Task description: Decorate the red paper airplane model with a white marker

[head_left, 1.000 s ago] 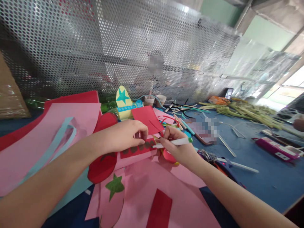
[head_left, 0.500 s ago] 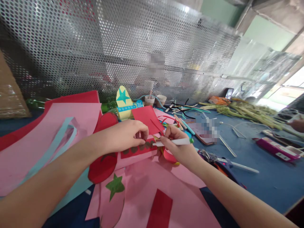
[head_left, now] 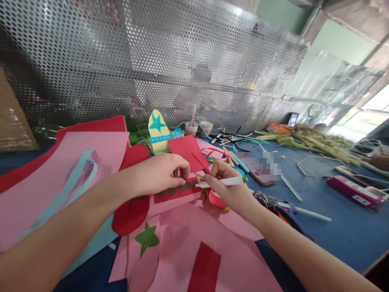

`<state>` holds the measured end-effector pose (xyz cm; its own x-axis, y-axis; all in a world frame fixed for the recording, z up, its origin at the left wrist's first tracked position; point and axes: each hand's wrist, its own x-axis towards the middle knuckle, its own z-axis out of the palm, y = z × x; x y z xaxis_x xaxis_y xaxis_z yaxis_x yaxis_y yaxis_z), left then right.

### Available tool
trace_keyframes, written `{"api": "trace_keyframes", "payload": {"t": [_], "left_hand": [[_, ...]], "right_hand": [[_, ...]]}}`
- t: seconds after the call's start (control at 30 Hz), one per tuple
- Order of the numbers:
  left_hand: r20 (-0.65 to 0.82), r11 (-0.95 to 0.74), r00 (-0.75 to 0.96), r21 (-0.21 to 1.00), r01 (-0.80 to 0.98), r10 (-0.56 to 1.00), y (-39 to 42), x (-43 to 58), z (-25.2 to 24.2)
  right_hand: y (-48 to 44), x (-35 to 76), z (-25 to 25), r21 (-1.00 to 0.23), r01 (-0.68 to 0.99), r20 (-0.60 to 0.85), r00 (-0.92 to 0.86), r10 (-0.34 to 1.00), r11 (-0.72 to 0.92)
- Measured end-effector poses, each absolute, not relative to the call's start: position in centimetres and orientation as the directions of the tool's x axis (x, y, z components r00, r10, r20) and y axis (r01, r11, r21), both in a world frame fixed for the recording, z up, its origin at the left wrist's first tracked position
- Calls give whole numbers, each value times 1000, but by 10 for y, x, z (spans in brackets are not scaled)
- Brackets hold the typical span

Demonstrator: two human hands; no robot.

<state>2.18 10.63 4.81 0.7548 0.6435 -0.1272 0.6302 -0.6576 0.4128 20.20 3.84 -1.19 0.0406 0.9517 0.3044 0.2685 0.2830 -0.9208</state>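
Observation:
My right hand [head_left: 226, 184] grips a white pen [head_left: 229, 182] with a green end, its tip pointing left. A small yellowish-green scrap [head_left: 199, 177] shows by the fingertips. My left hand [head_left: 172, 172] is bent with curled fingers, thumb and forefinger close together over a red strip [head_left: 158, 197] marked with dark round dots. The strip lies across a pink paper piece [head_left: 176, 202]; what the left fingers hold, if anything, is hidden. Beside the left wrist is a red rounded cutout [head_left: 130, 217]. A green star [head_left: 147, 239] sits on pink paper below.
Large pink sheets [head_left: 100, 144] and a pale blue strip [head_left: 73, 174] lie left. Behind stand a yellow paper piece with a star [head_left: 157, 123] and small cups [head_left: 191, 129]. To the right are a phone [head_left: 258, 168], a purple box [head_left: 354, 190], and plant stalks [head_left: 316, 140] before a perforated metal screen [head_left: 212, 52].
Both hands and the pen hold nearly the same position. At the far right edge, another person's hand has shifted slightly.

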Motion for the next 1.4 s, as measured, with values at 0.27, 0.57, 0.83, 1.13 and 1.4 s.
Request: {"api": "trace_keyframes", "payload": {"t": [0.27,0.57,0.83,1.13,1.4], "left_hand": [[-126,-658,750,401,638,650,106,24,48],[-123,-664,752,394,636,647,106,22,49],[-114,-681,761,375,629,639,106,24,49],[-118,-675,755,375,635,645,106,24,49],[-115,-671,757,392,629,643,107,24,48]], "right_hand": [[39,203,-12,-912,270,326,20,945,308],[39,202,-12,-919,252,322,33,946,304],[39,202,-12,-911,266,339,50,940,314],[40,205,-14,-915,283,310,42,950,286],[40,204,-11,-919,281,300,47,953,275]]}}
